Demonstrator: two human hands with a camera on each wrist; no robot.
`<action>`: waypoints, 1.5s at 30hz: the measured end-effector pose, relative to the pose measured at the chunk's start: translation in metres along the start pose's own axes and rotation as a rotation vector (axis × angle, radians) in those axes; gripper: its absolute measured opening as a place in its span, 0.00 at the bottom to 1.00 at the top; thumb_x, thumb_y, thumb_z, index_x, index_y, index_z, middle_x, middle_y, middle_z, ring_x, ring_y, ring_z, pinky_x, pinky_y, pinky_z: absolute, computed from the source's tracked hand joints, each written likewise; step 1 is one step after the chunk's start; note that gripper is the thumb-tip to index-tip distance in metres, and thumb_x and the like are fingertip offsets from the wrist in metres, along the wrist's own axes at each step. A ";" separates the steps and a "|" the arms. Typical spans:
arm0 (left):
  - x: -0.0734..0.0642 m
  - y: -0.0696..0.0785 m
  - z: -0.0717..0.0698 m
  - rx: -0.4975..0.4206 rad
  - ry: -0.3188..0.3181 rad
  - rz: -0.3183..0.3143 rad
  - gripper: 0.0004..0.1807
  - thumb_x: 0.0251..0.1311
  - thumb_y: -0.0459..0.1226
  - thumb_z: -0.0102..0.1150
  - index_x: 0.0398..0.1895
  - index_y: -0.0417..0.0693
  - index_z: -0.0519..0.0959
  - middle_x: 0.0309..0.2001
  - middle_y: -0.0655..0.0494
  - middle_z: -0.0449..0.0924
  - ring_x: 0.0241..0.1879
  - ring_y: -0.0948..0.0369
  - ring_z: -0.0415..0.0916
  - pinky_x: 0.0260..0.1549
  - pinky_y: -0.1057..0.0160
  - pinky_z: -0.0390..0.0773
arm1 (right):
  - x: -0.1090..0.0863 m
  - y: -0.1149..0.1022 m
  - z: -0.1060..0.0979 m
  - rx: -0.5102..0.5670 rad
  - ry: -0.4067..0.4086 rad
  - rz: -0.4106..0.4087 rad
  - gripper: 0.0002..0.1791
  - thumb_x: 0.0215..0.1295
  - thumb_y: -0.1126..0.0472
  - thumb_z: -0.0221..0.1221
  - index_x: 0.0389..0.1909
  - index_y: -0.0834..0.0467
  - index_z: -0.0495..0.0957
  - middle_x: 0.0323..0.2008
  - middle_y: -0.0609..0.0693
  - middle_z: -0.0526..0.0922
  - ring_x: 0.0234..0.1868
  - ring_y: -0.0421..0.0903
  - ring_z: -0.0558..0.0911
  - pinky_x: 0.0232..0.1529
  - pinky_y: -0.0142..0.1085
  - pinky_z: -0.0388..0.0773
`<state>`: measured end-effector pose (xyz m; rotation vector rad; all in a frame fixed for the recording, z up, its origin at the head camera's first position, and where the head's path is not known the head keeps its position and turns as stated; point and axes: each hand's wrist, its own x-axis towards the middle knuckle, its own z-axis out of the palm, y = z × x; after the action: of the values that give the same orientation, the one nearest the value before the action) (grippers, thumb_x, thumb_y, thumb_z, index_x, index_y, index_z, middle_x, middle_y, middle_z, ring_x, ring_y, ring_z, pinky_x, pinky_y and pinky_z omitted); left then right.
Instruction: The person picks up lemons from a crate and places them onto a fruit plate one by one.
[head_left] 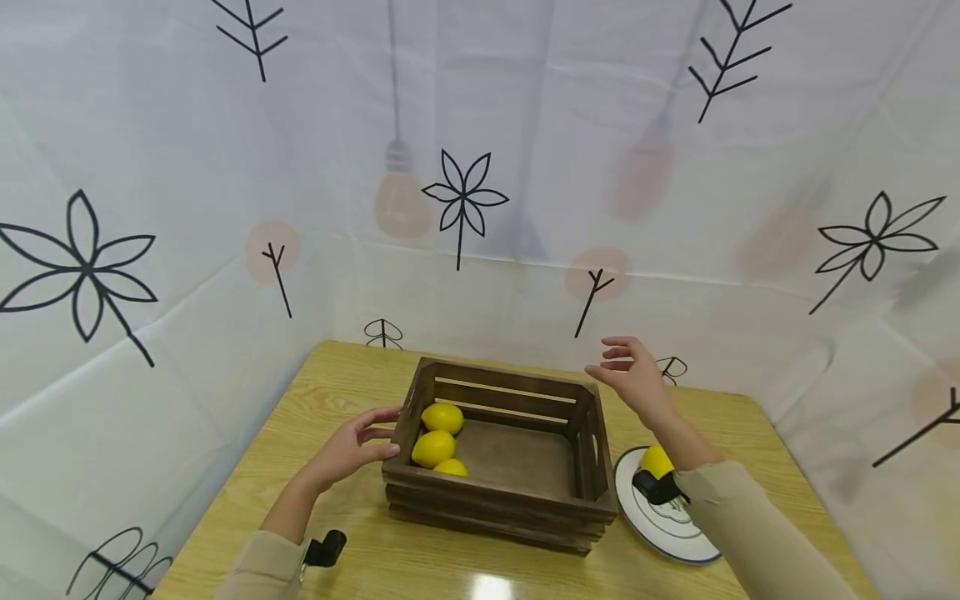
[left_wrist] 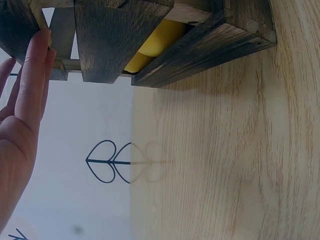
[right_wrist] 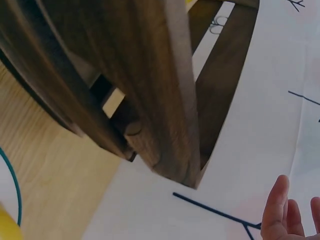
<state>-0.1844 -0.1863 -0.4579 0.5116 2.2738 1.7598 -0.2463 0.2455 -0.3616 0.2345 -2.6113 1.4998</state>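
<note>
A dark brown wooden crate (head_left: 495, 505) stands on the table with several lemons (head_left: 434, 448) in its left end. My left hand (head_left: 347, 452) rests against the crate's left side, its fingers extended and lightly bent. In the left wrist view, the fingers (left_wrist: 32, 85) lie along the slats, and yellow fruit shows through a gap. My right hand (head_left: 637, 382) is raised in the air beyond the crate's back right corner, fingers loosely spread and holding nothing. In the right wrist view, only its fingertips (right_wrist: 276, 207) appear at the lower right, apart from the crate (right_wrist: 150, 75).
To the right of the crate sits a white plate (head_left: 628, 505) with a dark rim, bearing a lemon (head_left: 655, 460) partly hidden by my right wrist. The wooden table (head_left: 352, 367) is bordered behind and at the sides by a patterned white cloth (head_left: 510, 308).
</note>
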 end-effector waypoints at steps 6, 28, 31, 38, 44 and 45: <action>-0.001 0.001 0.000 -0.009 0.003 -0.013 0.33 0.58 0.42 0.61 0.67 0.52 0.63 0.66 0.49 0.59 0.59 0.48 0.64 0.49 0.54 0.73 | 0.004 -0.006 0.011 0.023 -0.016 0.004 0.32 0.58 0.55 0.64 0.60 0.61 0.64 0.50 0.61 0.69 0.52 0.59 0.71 0.46 0.49 0.72; 0.000 0.000 0.000 -0.007 0.006 -0.007 0.32 0.59 0.42 0.61 0.66 0.55 0.64 0.65 0.51 0.60 0.60 0.48 0.63 0.49 0.52 0.73 | 0.019 -0.020 0.052 0.066 -0.049 -0.043 0.28 0.56 0.60 0.65 0.56 0.61 0.68 0.47 0.60 0.72 0.48 0.57 0.75 0.42 0.46 0.75; 0.000 0.001 -0.001 -0.010 0.005 -0.006 0.32 0.58 0.42 0.61 0.66 0.55 0.64 0.65 0.51 0.60 0.60 0.48 0.63 0.49 0.53 0.73 | 0.020 -0.021 0.057 0.087 -0.065 -0.042 0.27 0.56 0.60 0.65 0.56 0.61 0.68 0.48 0.60 0.72 0.49 0.57 0.74 0.42 0.46 0.75; 0.002 0.000 -0.003 0.000 0.001 0.002 0.32 0.59 0.41 0.61 0.66 0.52 0.64 0.65 0.49 0.60 0.59 0.47 0.64 0.49 0.53 0.73 | 0.025 -0.021 0.070 0.109 -0.095 -0.038 0.26 0.57 0.61 0.65 0.55 0.61 0.68 0.47 0.60 0.72 0.47 0.57 0.75 0.41 0.47 0.75; 0.003 0.000 -0.005 -0.004 -0.005 0.007 0.32 0.59 0.40 0.61 0.67 0.50 0.63 0.65 0.48 0.60 0.59 0.47 0.64 0.49 0.54 0.73 | 0.028 -0.019 0.082 0.121 -0.124 -0.042 0.26 0.57 0.64 0.64 0.55 0.62 0.68 0.47 0.61 0.72 0.46 0.58 0.75 0.40 0.47 0.75; 0.003 0.000 -0.005 -0.007 -0.006 0.009 0.32 0.59 0.40 0.60 0.67 0.50 0.63 0.65 0.47 0.59 0.59 0.47 0.63 0.49 0.54 0.73 | 0.029 -0.019 0.084 0.131 -0.137 -0.039 0.26 0.57 0.64 0.64 0.56 0.61 0.68 0.47 0.62 0.71 0.46 0.58 0.75 0.41 0.49 0.75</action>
<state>-0.1889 -0.1898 -0.4561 0.5267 2.2638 1.7672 -0.2730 0.1614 -0.3821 0.4119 -2.5956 1.7003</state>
